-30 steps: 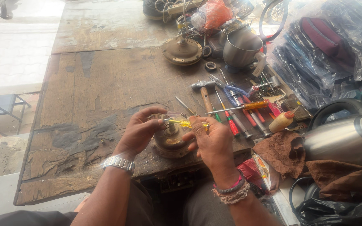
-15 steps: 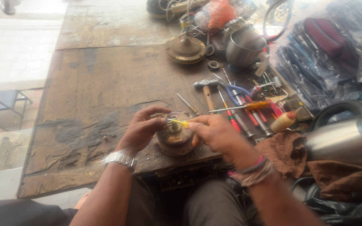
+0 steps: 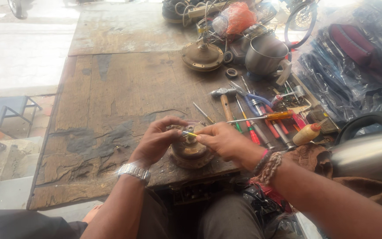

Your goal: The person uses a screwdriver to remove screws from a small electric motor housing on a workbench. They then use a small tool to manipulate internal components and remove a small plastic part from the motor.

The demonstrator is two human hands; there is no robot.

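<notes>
We had the small yellow-handled tool (image 3: 189,133) lying nearly level, long axis running left to right, tip end pointing left over the top of the round brown motor part (image 3: 190,152). That part sat at the near edge of the worn wooden surface (image 3: 124,88), right between both hands.

Our right hand (image 3: 224,140) came in from the right, wrist bent a bit, with its grip pinched around the tool's handle between thumb and fingertips. Our left hand (image 3: 158,140) arched over from the left, fingers curled and pressed on the part's top edge; whether it actually clamped anything there, we couldn't tell. A metal watch (image 3: 134,170) sat on that wrist, and beaded bracelets (image 3: 268,163) on the other.

The part looked like dull, grimy metal, squat and round. Just off to the right lay a hammer (image 3: 224,98) and an orange-handled screwdriver (image 3: 261,117), both on the scuffed, stained boards.
</notes>
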